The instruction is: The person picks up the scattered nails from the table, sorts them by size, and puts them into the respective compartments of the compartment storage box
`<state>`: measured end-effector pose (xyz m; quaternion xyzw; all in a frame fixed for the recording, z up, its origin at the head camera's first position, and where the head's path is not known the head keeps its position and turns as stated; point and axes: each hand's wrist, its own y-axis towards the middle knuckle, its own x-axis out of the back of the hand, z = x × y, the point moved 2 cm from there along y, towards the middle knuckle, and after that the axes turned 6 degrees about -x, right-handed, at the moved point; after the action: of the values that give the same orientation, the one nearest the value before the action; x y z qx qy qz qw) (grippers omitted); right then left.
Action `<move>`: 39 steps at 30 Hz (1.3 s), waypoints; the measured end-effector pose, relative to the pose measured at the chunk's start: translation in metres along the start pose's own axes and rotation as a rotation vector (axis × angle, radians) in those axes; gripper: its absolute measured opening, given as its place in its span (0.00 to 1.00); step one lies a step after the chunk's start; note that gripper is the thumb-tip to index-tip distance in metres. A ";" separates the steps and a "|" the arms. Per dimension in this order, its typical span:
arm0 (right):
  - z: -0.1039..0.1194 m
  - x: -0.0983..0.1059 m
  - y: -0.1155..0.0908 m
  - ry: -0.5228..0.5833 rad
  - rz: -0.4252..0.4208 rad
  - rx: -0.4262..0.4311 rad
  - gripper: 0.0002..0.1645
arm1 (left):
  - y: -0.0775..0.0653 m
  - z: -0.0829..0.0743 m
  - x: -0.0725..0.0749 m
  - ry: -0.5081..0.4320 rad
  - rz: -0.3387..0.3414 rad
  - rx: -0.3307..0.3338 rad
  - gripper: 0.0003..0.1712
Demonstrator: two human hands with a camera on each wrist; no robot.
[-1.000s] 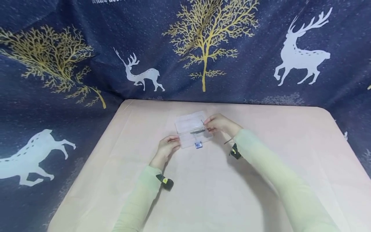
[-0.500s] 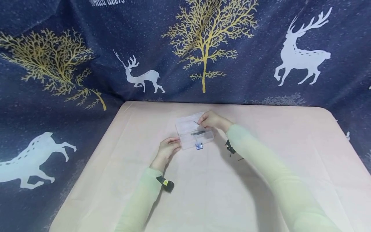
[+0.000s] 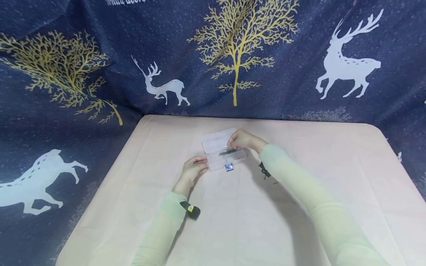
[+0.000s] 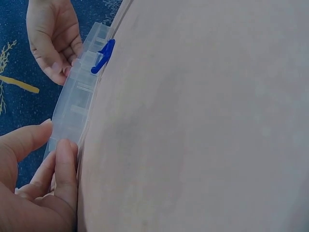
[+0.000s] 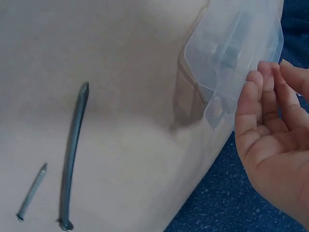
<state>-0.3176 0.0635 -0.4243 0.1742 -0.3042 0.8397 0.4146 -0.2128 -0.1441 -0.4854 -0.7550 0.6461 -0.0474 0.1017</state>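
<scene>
A clear plastic box lies on the table with its lid folded back, away from the person. Several thin dark nails lie inside, and a blue latch hangs at the front. My left hand grips the box's left end, thumb and fingers on either side of it in the left wrist view. My right hand hovers over the right part of the box, fingers curled and thumb close to the index finger. I cannot tell whether a nail is still between these fingertips.
In the right wrist view a large nail and a small nail lie on the table. They are close to the right forearm, which mostly covers them in the head view. A dark blue curtain hangs behind the table.
My right hand has moved left to over the box and then slightly down. The small nail that stuck out of its fingertips earlier no longer shows. My left hand stays at the box.
</scene>
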 end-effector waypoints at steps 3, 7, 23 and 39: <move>-0.006 0.001 -0.002 0.063 0.000 0.005 0.16 | -0.001 0.001 -0.002 0.013 0.004 0.000 0.18; -0.014 0.002 -0.006 0.168 -0.002 0.001 0.18 | -0.003 0.001 -0.004 0.026 0.005 0.000 0.18; -0.019 0.015 -0.041 0.079 -0.091 0.089 0.15 | -0.005 -0.003 -0.007 0.035 0.004 -0.024 0.19; -0.039 0.016 -0.084 -0.460 -0.068 0.193 0.04 | -0.005 -0.001 -0.003 0.059 -0.002 -0.022 0.19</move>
<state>-0.2611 0.1385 -0.4142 0.4097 -0.3028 0.7887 0.3440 -0.2083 -0.1404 -0.4830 -0.7551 0.6484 -0.0627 0.0740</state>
